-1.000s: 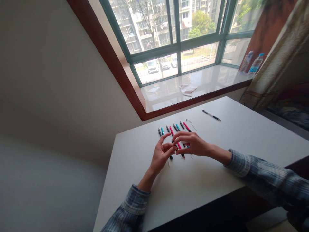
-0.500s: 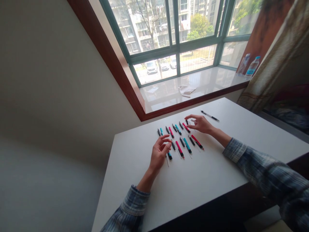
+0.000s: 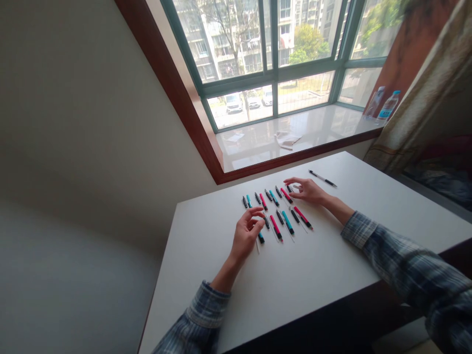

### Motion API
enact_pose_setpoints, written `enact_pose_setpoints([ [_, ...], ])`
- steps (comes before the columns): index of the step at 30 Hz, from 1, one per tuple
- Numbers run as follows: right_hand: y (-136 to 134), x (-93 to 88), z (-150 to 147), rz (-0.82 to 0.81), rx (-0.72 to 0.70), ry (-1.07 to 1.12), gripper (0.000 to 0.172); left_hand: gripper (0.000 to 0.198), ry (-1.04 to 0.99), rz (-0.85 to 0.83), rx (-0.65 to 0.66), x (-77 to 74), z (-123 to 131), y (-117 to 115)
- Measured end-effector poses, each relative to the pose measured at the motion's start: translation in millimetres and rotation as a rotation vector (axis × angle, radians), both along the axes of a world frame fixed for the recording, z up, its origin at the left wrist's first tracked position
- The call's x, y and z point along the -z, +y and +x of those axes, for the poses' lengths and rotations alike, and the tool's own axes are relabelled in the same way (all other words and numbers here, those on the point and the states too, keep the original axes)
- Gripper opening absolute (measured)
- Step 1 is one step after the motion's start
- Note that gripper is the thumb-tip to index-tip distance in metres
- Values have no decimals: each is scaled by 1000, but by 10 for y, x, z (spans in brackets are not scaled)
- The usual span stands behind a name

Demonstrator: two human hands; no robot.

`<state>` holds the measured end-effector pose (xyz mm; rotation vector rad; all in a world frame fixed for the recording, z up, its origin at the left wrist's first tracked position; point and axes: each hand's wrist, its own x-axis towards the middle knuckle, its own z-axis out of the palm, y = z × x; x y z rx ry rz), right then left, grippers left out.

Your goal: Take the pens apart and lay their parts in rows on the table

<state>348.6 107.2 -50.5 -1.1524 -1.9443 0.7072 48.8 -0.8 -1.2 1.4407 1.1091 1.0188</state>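
Observation:
Disassembled pen parts lie in two slanted rows on the white table [image 3: 295, 275]: black pieces, thin pale refills, and red and teal barrels, among them a red barrel [image 3: 276, 227] and a teal barrel [image 3: 288, 222]. My left hand [image 3: 246, 233] hovers over the left end of the near row, fingers curved and apart, hiding some parts. At the far row's right end, my right hand [image 3: 308, 191] has thumb and index finger spread around a small black pen piece [image 3: 289, 188]. A pale piece [image 3: 296, 187] shows by its fingers; whether it is held is unclear.
One whole pen [image 3: 323, 178] with black ends lies beyond my right hand. Behind the table are a window sill with a crumpled cloth [image 3: 287, 140] and two plastic bottles [image 3: 389, 105]. A wall stands at the left, a curtain [image 3: 401, 118] at the right.
The view has shifted slightly. Both hands keep nearly the same places; my right thumb and index finger have moved a little around the black piece. The pen parts stay in their rows.

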Motion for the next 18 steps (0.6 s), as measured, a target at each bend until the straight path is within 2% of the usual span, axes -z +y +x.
enact_pose_setpoints([
  [14,-23,-31,-9,80,51,-22,51,34,-6,12,-38,-1,-6,16],
  [18,-35,-38,-25,68,57,-24,45,34,-7,14,-40,4,1,21],
])
